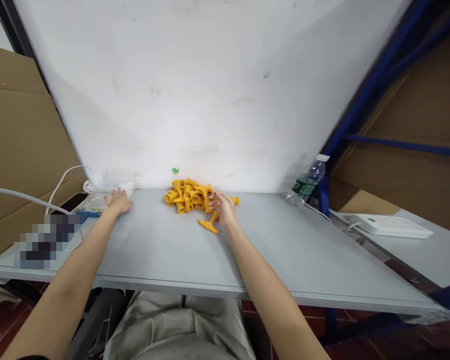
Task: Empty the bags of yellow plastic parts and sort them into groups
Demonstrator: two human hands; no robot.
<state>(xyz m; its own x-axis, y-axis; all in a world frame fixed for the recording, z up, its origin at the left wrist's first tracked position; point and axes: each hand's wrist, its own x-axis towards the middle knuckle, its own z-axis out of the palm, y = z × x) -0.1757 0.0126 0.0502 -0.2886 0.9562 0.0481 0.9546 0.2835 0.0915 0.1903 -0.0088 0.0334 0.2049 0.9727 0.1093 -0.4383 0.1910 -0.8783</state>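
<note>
A heap of yellow plastic pieces (188, 197) lies on the grey table against the white wall; several show round hollow, flared ends. At the heap's right side is my right hand (225, 209), its fingers apart and slightly curled among the pieces, touching some. A yellow T-handled piece (209, 226) lies just in front of that hand, partly covered by it. Another yellow end (234, 200) pokes out behind the hand. On the left, my left hand (119, 202) rests with spread fingers at the edge of a clear plastic bag (96, 201).
A clear bottle with a green label (304, 185) leans at the right back. Beyond the blue frame sits a white power strip (392, 226). White cables (58, 187), a dark flat object (70, 204) and a cardboard box (20, 145) are at the left. The table's front edge (180, 285) runs before my lap.
</note>
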